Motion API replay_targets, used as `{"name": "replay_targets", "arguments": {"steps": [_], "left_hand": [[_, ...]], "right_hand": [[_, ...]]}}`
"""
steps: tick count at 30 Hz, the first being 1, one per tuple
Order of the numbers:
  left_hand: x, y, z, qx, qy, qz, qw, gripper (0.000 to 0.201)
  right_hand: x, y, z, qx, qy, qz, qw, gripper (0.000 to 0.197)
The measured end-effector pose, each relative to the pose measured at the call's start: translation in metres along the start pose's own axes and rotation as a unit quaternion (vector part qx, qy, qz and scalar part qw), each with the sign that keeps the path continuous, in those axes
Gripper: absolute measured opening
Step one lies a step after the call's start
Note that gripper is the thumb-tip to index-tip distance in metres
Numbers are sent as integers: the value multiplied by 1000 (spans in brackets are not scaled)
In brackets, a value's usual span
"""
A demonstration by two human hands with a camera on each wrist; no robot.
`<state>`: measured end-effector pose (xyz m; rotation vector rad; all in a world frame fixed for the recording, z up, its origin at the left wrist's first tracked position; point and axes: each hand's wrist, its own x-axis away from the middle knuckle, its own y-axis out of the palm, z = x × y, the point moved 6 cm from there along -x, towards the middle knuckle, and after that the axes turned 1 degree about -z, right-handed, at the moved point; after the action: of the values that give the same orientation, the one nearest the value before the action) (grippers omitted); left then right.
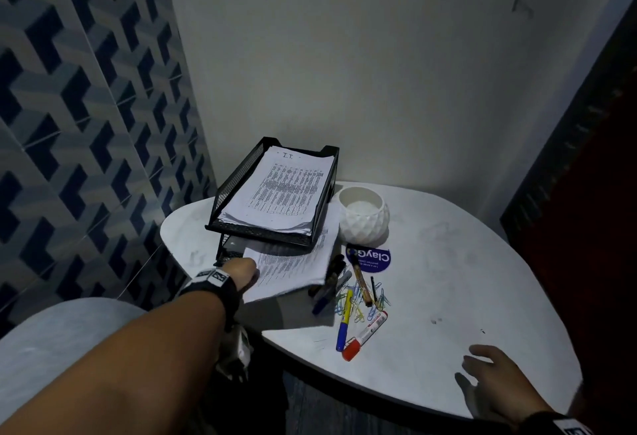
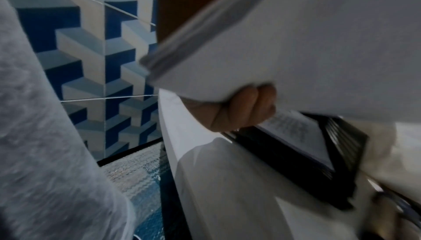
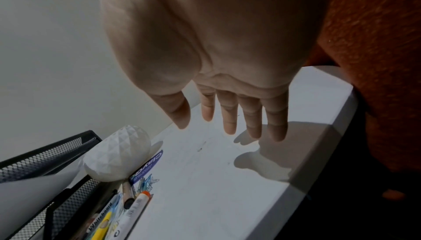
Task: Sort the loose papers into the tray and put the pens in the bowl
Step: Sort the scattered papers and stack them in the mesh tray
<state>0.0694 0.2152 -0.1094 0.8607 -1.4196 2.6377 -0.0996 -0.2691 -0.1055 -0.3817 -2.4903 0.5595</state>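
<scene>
A black mesh two-tier tray (image 1: 238,186) stands at the table's far left, its top tier full of printed sheets. My left hand (image 1: 241,274) grips a stack of printed papers (image 1: 293,265) at its near corner, in front of the lower tier; in the left wrist view my curled fingers (image 2: 246,107) clasp the papers (image 2: 296,45) from below. A white faceted bowl (image 1: 363,214) sits right of the tray. Several pens and markers (image 1: 344,317) lie in front of it. My right hand (image 1: 489,383) hovers open over the table's near right, fingers (image 3: 230,117) spread, holding nothing.
Coloured paper clips (image 1: 368,296) are scattered among the pens, and a round blue sticker (image 1: 374,258) lies beside the bowl. The white table (image 1: 465,279) sits in a corner: patterned blue wall on the left, plain wall behind. A dark red panel stands on the right.
</scene>
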Motion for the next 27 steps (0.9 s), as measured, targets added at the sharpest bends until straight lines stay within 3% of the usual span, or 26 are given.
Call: {"name": "replay_targets", "arguments": {"steps": [4,5,8,11,13,16,17,21,27], "left_hand": [[-15,-26,-6,97,-16,48,994,27],[-14,-35,-9,167,-52,54,983,22],[-17,-41,-16,162,-40,52,985,24],[-21,-5,-35,261,-73,-46,961,16],[-24,12,-42,226,-81,-82,967,16],[-38,3,-47,170,-88,-1,982,37],[-39,-5,-44,184,-76,43,979,35],[-37,-27,-43,287,-84,175,938,38],[-43,-29,-44,330,-91,203,917,44]], "right_hand": [[-12,-1,9,52,-11,6,999,42],[-14,0,11,59,-13,8,998,42],[-25,2,20,40,9,24,999,33],[-35,-5,23,11,10,80,997,22],[-39,-2,22,-5,8,79,997,20],[-50,4,27,-16,25,74,997,17],[-50,4,25,-21,26,81,996,17],[-46,4,20,-4,23,91,996,16],[-56,3,36,30,10,91,995,23]]}}
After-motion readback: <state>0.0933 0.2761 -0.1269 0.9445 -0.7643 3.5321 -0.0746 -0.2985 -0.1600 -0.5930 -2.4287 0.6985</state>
